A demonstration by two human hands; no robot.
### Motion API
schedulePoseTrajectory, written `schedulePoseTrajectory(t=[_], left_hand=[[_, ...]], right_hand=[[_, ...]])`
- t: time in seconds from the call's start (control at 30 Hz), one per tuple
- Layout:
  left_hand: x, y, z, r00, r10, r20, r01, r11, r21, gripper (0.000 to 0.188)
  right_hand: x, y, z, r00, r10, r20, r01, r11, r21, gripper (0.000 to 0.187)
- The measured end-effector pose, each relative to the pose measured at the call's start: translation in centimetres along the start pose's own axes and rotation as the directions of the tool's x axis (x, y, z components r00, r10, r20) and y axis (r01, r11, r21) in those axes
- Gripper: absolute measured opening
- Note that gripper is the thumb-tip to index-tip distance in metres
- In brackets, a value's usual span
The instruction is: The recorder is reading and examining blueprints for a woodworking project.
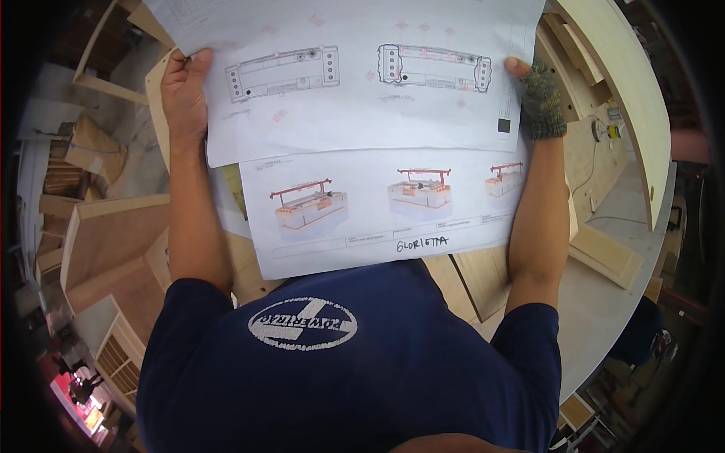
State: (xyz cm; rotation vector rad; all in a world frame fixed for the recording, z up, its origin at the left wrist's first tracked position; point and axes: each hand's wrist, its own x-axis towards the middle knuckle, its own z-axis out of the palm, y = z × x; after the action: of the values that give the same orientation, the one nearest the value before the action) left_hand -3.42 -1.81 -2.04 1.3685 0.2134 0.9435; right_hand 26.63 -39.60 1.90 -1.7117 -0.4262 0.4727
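Both my hands hold up a large white drawing sheet (355, 121) by its two side edges. My left hand (186, 94), bare, pinches the left edge, with the thumb lying on the paper. At the right edge, my right hand (540, 102) wears a dark knitted glove that leaves the thumb uncovered, and its thumb presses on the front. Line plans of a long counter with red notes cover this sheet. Overlapped by it, a second sheet (362, 226) shows coloured counter views with red overhead frames and a handwritten word. The fingers behind the paper are hidden.
Wooden panels and box pieces (113, 249) stand at the left, near a brown paper bag (97, 147). On the right, a curved plywood piece (638, 98), a pale board (604, 253) and a small corded tool (606, 131) lie on the worktable (604, 317).
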Motion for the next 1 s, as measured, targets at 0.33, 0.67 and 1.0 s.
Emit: schedulePoseTrajectory(t=[0.33, 0.67, 1.0], left_hand=[[0.0, 0.4, 0.5, 1.000, 0.018, -0.020, -0.018, 1.000, -0.004, 0.019], [-0.3, 0.7, 0.9, 1.000, 0.022, -0.015, -0.021, 0.998, 0.051, 0.019], [-0.3, 0.6, 0.8, 0.999, 0.031, -0.023, -0.032, 0.999, -0.020, 0.020]], right_hand=[[0.3, 0.2, -0.4, 1.000, -0.006, 0.009, 0.006, 1.000, -0.010, 0.070], [0.9, 1.5, -1.0, 0.997, 0.001, -0.078, -0.012, 0.990, -0.141, 0.077], [0.2, 0.2, -0.2, 0.998, -0.047, -0.037, 0.043, 0.995, -0.089, 0.059]])
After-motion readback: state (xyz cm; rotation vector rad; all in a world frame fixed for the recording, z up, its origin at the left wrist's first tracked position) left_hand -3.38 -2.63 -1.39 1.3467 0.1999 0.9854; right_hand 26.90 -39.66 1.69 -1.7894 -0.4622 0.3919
